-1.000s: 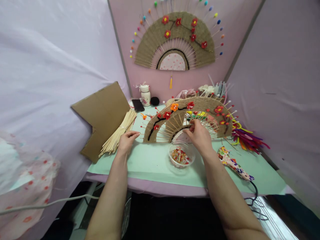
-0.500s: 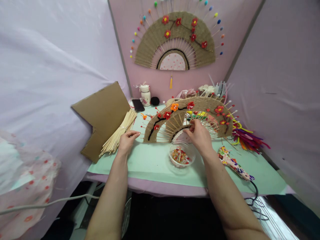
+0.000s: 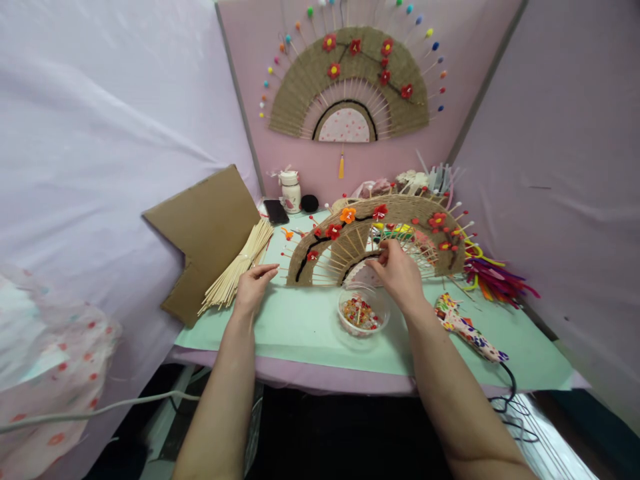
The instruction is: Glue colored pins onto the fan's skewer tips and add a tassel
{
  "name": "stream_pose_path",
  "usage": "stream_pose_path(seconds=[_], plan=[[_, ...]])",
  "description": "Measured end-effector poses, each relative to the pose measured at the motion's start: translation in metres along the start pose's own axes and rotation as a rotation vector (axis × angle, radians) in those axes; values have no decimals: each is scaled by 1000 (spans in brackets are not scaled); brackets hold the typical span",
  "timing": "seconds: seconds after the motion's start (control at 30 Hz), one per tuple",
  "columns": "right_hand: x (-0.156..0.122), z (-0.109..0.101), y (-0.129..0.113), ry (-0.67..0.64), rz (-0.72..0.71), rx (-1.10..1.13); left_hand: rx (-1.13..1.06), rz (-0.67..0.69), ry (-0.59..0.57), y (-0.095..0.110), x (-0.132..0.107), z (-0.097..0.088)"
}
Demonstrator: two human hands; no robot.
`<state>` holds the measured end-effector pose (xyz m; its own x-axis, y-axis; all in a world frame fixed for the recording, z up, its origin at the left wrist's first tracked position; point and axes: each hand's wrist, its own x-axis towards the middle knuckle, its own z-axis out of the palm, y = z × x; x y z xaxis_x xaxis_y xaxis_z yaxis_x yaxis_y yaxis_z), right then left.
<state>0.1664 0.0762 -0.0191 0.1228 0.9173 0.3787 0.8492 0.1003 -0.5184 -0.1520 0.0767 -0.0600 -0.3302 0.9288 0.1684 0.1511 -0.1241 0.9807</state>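
A handmade fan (image 3: 357, 235) of thin sticks and woven twine stands on the table, with red and orange flowers, dark branches and beads on its stick ends. My right hand (image 3: 400, 270) is closed at the fan's inner half-circle, thumb in front and fingertips hidden behind it. To the left, my left hand (image 3: 254, 285) has its thumb and fingers pinched together just off the fan's lower left sticks. Whatever they hold is too small to make out. A clear plastic bowl (image 3: 363, 331) of red, amber and clear beads sits in front of the fan.
On the left lie a bundle of thin sticks (image 3: 237, 270) and a cardboard sheet (image 3: 210, 233). A flower-patterned glue gun (image 3: 470, 330) with a black cord and colourful pipe cleaners (image 3: 500, 280) are on the right. Behind stand a white bottle (image 3: 291, 193) and a phone (image 3: 275, 211). A larger fan (image 3: 350, 67) hangs above.
My left hand has shifted slightly left, away from the fan's stick ends. The right hand stays at the fan's inner half-circle. The view has tipped a little.
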Motion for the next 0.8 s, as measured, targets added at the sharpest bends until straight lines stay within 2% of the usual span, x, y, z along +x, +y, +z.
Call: stream_pose_path(seconds=[0.8], plan=[[-1, 0, -2, -14, 22, -7, -12, -82, 40, 3, 4, 7]])
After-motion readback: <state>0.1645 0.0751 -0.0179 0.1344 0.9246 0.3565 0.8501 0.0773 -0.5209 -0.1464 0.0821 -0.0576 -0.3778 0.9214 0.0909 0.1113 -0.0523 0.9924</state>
